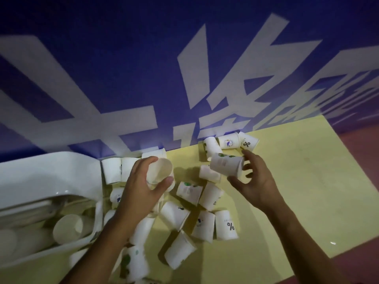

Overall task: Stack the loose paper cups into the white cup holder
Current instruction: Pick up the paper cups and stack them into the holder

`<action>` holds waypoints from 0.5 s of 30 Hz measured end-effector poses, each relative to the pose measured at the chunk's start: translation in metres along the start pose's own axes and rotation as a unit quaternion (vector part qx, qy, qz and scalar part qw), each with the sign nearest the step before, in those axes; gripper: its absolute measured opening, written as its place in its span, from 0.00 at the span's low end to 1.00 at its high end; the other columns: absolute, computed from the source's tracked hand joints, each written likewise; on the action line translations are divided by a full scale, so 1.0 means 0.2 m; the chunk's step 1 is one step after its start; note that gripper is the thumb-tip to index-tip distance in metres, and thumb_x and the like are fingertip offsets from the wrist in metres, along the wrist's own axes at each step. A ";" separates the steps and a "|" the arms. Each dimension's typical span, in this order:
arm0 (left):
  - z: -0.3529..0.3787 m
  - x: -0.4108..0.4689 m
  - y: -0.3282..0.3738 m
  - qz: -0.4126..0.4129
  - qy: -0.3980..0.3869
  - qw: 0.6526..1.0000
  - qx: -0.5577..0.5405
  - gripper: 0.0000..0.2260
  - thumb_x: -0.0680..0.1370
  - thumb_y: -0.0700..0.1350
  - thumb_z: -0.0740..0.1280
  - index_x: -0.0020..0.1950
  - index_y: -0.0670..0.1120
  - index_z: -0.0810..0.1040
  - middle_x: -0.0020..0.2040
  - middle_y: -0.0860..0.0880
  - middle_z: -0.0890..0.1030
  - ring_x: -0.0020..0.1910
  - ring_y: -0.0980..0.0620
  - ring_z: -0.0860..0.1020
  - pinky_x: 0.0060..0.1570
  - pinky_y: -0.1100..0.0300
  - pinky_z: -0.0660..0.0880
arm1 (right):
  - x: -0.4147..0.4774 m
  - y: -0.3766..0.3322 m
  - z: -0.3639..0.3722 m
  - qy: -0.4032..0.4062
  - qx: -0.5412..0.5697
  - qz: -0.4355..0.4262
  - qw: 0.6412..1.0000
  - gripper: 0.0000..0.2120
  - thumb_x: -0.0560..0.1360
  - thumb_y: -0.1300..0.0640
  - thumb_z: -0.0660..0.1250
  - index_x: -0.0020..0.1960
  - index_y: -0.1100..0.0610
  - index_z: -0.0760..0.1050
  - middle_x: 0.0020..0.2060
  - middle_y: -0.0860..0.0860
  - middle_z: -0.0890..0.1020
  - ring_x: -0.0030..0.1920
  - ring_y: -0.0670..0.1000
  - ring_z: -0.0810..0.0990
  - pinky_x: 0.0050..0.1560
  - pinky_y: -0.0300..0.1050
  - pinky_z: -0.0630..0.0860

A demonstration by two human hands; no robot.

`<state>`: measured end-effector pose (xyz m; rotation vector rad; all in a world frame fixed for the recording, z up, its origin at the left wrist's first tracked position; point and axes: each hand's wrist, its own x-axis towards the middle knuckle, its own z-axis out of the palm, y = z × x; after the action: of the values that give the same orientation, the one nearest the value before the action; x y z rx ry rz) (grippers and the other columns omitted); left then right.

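**Over the yellow table, a cup in each hand**

Over the table (307,181), the left hand (141,187) grips a plain cup (162,171). Its fingers curl over the far side and its thumb lies at the near rim. The mouth is turned up and to the right. A second rim seems to show just below the thumb, but blur keeps me from telling whether more cups are nested there.

The right hand (254,181) holds a printed cup (225,166) on its side in the air. Fingertips and thumb pinch the wide rim end, and the base points left toward the other hand. The two held cups are near each other but apart.

The holder (51,173) lies at the left edge of the table, just beside the left forearm. Its white curved body is blurred. In its open part a stack (67,226) of cups lies on its side, mouth toward the right.

Loose cups (174,215) lie scattered on the table below and between the hands. Most are tipped over, and several touch one another. One with a percent sign, the near cup (226,224), sits close to the right forearm. A far trio (227,141) rests against the wall beyond the right hand's fingers. A pair (111,170) lies side by side against the holder's end, just left of the left hand.

Behind the table rises a blue wall (123,68) with large white characters. Reddish floor (359,150) shows to the right of the table.
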<state>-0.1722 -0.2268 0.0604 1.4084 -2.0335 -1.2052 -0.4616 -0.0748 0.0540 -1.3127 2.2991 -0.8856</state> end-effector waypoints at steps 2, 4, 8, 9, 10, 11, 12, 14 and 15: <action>-0.09 -0.09 0.00 0.011 0.007 1.000 -0.018 0.30 0.72 0.60 0.75 0.71 0.58 0.69 0.68 0.58 0.73 0.64 0.55 0.73 0.60 0.51 0.78 | -0.02 -0.21 0.00 -0.012 0.051 0.004 0.999 0.38 0.68 0.52 0.81 0.73 0.52 0.67 0.63 0.43 0.73 0.54 0.43 0.78 0.47 0.35 0.77; -0.23 -0.20 -0.04 0.015 0.021 0.999 -0.036 0.32 0.71 0.55 0.78 0.71 0.59 0.68 0.66 0.59 0.74 0.63 0.56 0.74 0.59 0.52 0.78 | -0.07 -0.43 0.06 -0.019 0.078 -0.017 0.997 0.37 0.68 0.53 0.81 0.71 0.52 0.68 0.61 0.44 0.75 0.54 0.43 0.79 0.47 0.37 0.78; -0.51 -0.43 -0.17 0.009 0.044 0.997 -0.058 0.34 0.68 0.52 0.82 0.69 0.59 0.70 0.62 0.62 0.76 0.61 0.58 0.76 0.56 0.57 0.78 | -0.22 -0.76 0.24 -0.041 0.065 -0.063 0.995 0.37 0.67 0.50 0.82 0.71 0.50 0.70 0.59 0.42 0.77 0.54 0.41 0.77 0.46 0.29 0.73; -0.58 -0.50 -0.22 0.009 0.050 0.996 -0.069 0.33 0.67 0.51 0.82 0.68 0.59 0.72 0.61 0.62 0.77 0.60 0.58 0.77 0.55 0.61 0.77 | -0.26 -0.84 0.29 -0.049 0.067 -0.072 0.994 0.36 0.67 0.48 0.82 0.71 0.49 0.70 0.60 0.41 0.77 0.55 0.41 0.77 0.46 0.29 0.73; -0.64 -0.56 -0.27 0.008 0.059 0.995 -0.078 0.32 0.67 0.50 0.83 0.67 0.59 0.73 0.61 0.62 0.78 0.61 0.58 0.77 0.55 0.63 0.76 | -0.30 -0.91 0.35 -0.059 0.073 -0.080 0.992 0.35 0.66 0.47 0.81 0.69 0.47 0.71 0.59 0.38 0.77 0.54 0.41 0.77 0.46 0.30 0.72; -0.69 -0.61 -0.31 0.007 0.071 0.994 -0.084 0.32 0.66 0.51 0.83 0.67 0.59 0.73 0.62 0.61 0.78 0.62 0.57 0.77 0.56 0.63 0.76 | -0.34 -0.97 0.39 -0.069 0.077 -0.090 0.991 0.34 0.66 0.46 0.81 0.68 0.45 0.71 0.59 0.35 0.76 0.54 0.41 0.77 0.45 0.31 0.72; -0.75 -0.67 -0.38 0.001 0.087 0.992 -0.088 0.33 0.66 0.55 0.82 0.67 0.60 0.73 0.63 0.61 0.78 0.63 0.57 0.77 0.57 0.64 0.76 | -0.39 -1.04 0.45 -0.082 0.080 -0.103 0.988 0.34 0.65 0.45 0.82 0.67 0.43 0.71 0.58 0.34 0.76 0.53 0.42 0.77 0.45 0.32 0.73; -0.85 -0.77 -0.50 -0.020 0.116 0.989 -0.095 0.33 0.64 0.63 0.79 0.67 0.63 0.72 0.64 0.62 0.77 0.64 0.58 0.76 0.58 0.66 0.74 | -0.46 -1.16 0.58 -0.102 0.091 -0.113 0.984 0.35 0.63 0.44 0.83 0.65 0.43 0.72 0.57 0.33 0.76 0.52 0.43 0.77 0.45 0.33 0.72; -0.89 -0.81 -0.55 -0.029 0.126 0.987 -0.093 0.33 0.64 0.65 0.78 0.66 0.65 0.72 0.64 0.63 0.77 0.64 0.59 0.76 0.59 0.66 0.73 | -0.50 -1.21 0.64 -0.109 0.101 -0.113 0.982 0.36 0.61 0.43 0.84 0.65 0.43 0.73 0.56 0.34 0.77 0.52 0.43 0.77 0.45 0.32 0.72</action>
<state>0.0850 -0.1728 0.0933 1.4560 -1.6770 -1.1420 -0.1822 -0.1244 0.1196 -1.5154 1.8693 -0.9649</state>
